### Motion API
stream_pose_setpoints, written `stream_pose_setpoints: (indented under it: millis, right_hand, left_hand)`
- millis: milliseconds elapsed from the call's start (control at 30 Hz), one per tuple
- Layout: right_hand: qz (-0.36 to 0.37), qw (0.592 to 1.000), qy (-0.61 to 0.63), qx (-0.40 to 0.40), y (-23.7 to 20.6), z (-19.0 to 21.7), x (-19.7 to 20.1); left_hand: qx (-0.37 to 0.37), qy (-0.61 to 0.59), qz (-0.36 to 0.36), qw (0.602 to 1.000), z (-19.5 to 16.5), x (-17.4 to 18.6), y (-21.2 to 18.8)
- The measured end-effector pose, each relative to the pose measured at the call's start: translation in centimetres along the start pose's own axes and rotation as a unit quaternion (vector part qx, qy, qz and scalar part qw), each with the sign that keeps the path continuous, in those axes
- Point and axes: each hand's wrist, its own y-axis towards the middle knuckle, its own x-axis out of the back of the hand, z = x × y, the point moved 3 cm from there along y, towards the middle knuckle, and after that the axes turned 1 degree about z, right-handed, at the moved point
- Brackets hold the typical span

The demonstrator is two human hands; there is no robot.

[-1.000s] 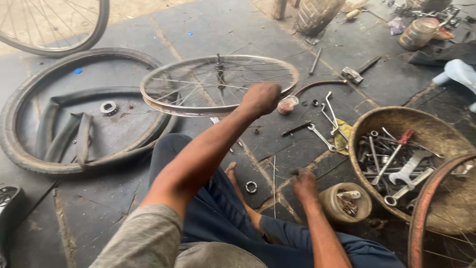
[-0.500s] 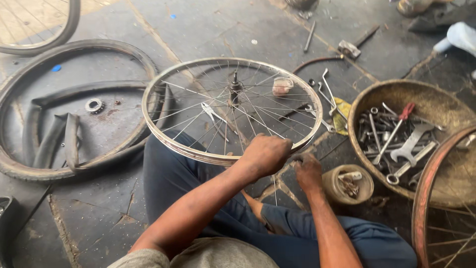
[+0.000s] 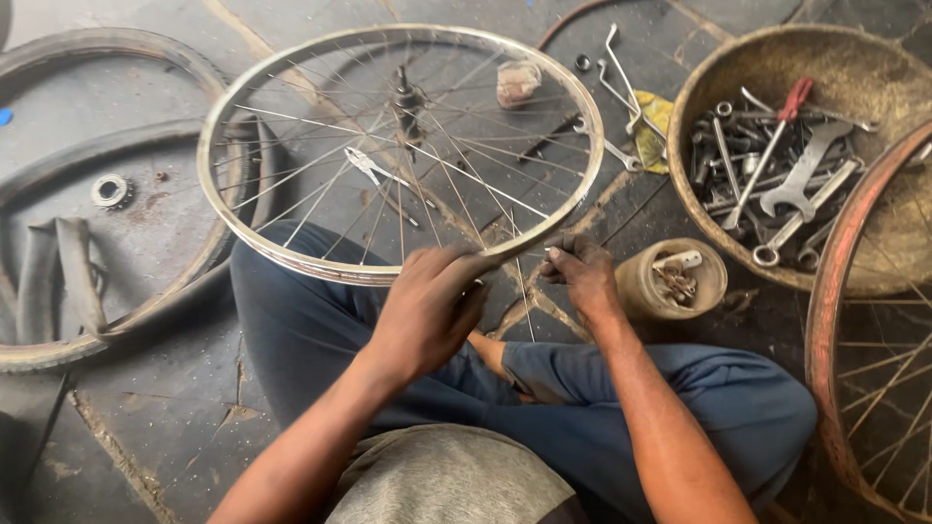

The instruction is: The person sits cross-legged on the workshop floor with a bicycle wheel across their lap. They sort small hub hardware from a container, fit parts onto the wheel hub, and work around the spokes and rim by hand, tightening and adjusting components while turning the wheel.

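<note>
A silver spoked bicycle wheel [image 3: 291,78] lies tilted over my crossed legs, its hub [image 3: 406,97] near the middle. My left hand [image 3: 427,306] grips the near part of the rim. My right hand [image 3: 581,272] pinches the rim beside it, fingers closed at the spoke ends. Pliers [image 3: 374,167] lie on the floor under the spokes.
A black tyre and tube [image 3: 68,243] with a small sprocket [image 3: 112,190] lie at left. A round metal basin [image 3: 854,58] full of spanners stands at right, a small tin of parts [image 3: 675,281] near my right hand, a rusty rim [image 3: 825,320] at far right. Loose spanners [image 3: 621,92] lie beyond the wheel.
I have pulled the wheel from the floor ahead toward me onto my legs. My left hand slid to the near rim and my right hand came up to it.
</note>
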Motion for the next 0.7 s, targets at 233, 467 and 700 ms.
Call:
stream_pose_setpoints:
  millis: [233,467,700]
  right_hand:
    - [0.085,0.945,0.305,-0.081,-2.6,4.3,-2.7]
    - [0.180,0.902,0.391,-0.030,-4.7,8.0,-4.1]
    - [0.223,0.914,0.337,0.033,-4.3,8.3,-2.9]
  left_hand:
    - [0.450,-0.488,0.037,0.747,3.7,-5.0,-5.9]
    - [0.344,-0.690,-0.182,0.610,6.9,-4.7,-5.2]
    - [0.257,-0.720,-0.199,0.613,5.6,-0.1,-3.8]
